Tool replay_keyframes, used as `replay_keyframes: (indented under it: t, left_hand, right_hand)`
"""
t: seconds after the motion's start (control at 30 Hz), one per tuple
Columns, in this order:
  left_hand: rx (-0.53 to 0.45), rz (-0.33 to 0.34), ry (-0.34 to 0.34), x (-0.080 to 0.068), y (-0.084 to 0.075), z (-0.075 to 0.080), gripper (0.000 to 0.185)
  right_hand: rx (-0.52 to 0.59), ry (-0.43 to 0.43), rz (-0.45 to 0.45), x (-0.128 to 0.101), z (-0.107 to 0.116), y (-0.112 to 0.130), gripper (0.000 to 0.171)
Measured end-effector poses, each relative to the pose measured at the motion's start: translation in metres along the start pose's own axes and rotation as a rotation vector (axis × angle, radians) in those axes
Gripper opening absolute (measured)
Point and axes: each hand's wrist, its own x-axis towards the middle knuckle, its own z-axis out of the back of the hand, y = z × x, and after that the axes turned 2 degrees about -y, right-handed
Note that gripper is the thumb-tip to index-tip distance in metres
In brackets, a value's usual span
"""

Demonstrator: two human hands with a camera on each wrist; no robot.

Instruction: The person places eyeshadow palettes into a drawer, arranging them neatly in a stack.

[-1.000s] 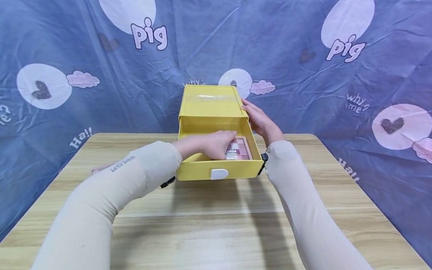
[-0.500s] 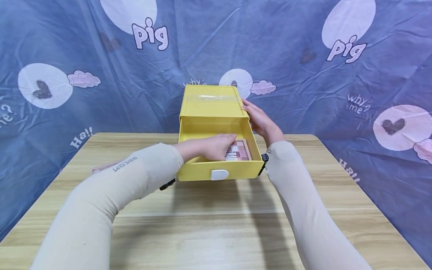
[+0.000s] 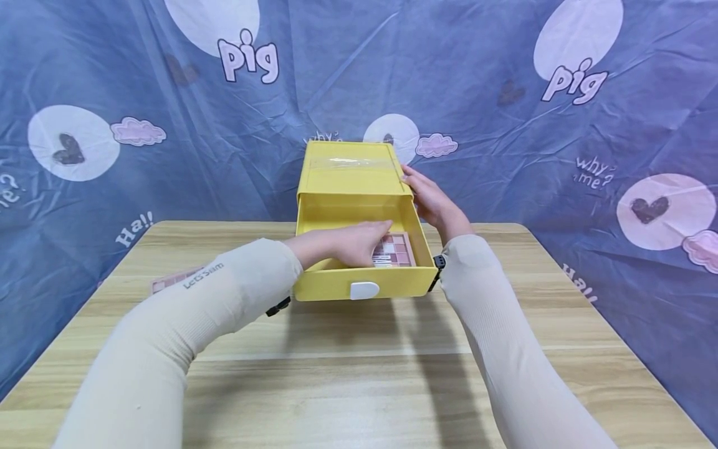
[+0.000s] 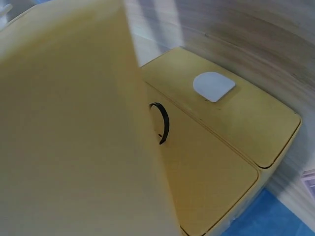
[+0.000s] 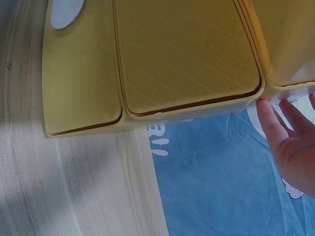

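Observation:
A yellow drawer box has its top drawer pulled out, a white tab on its front. My left hand reaches into this drawer from the left. It grips a pinkish eyeshadow palette with white lettering; the fingertips are hidden inside. In the left wrist view, a blurred yellow wall hides that hand. My right hand rests against the box's right side. In the right wrist view, its fairly straight fingers touch the side edge.
Another pinkish palette lies at the table's left, partly behind the left sleeve. Below the pulled-out drawer, the wrist views show closed drawer fronts, one with a white tab. A blue printed cloth hangs behind the wooden table.
The palette has shifted slightly left and toward the drawer front under my left hand, showing more of its lettering. My right hand and the box have stayed in place.

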Motion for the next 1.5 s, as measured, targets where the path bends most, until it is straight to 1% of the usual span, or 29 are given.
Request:
replay_keyframes:
  t: [0.23,0.4,0.63,0.87,1.17,1.27,1.4,1.5]
  left_hand:
    - [0.012,0.039,-0.052,-0.005,0.000,0.006,0.088]
    - [-0.002,0.044,-0.078,-0.010,0.002,0.013,0.097]
    - [-0.066,0.073,-0.095,-0.017,0.003,0.023,0.106]
    - [-0.115,0.092,-0.144,-0.024,0.005,0.033,0.106]
    - [-0.185,0.107,-0.210,-0.037,0.003,0.045,0.105]
    - [-0.201,0.118,-0.244,-0.040,0.004,0.048,0.104]
    - [-0.246,0.123,-0.317,-0.048,0.007,0.052,0.102]
    - [-0.281,0.139,-0.373,-0.055,0.009,0.056,0.101]
  right_hand:
    - [0.002,0.009,-0.003,-0.001,0.000,0.001,0.048]
    - [-0.002,0.009,-0.005,-0.002,0.000,0.001,0.048]
    - [0.000,0.004,-0.011,-0.002,0.001,0.000,0.048]
    - [-0.009,0.002,-0.007,-0.002,0.001,0.001,0.048]
    - [-0.002,0.004,-0.011,0.000,0.001,0.000,0.049]
    - [0.002,0.004,-0.010,0.001,0.001,0.000,0.048]
    - [-0.003,0.008,-0.011,0.001,0.001,0.000,0.049]
    - [-0.008,0.007,-0.013,0.001,0.001,0.000,0.049]
